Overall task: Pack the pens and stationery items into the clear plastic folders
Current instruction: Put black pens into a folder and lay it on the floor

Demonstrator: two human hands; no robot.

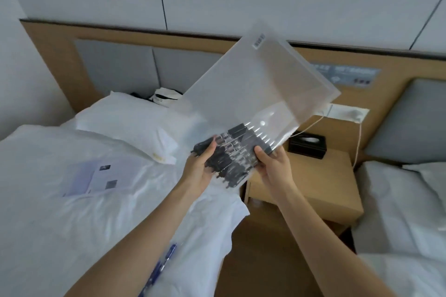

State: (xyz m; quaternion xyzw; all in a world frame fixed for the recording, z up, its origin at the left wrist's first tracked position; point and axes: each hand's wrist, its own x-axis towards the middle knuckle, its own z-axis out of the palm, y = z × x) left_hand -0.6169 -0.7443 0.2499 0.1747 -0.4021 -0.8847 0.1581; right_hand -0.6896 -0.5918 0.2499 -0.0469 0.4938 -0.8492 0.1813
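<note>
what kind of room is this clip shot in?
Most likely a twin hotel room: two beds with white bedding, one long wooden headboard with grey padded panels running behind both, and a wooden nightstand between them holding a black tissue box. A home bedroom is possible.

One wide-angle view from my head, looking forward and down across the bed (72,200) toward the headboard (60,55). My left hand (198,166) and right hand (275,166) sit close, mid-frame; the nightstand (313,176) lies beyond, lower right.
</note>
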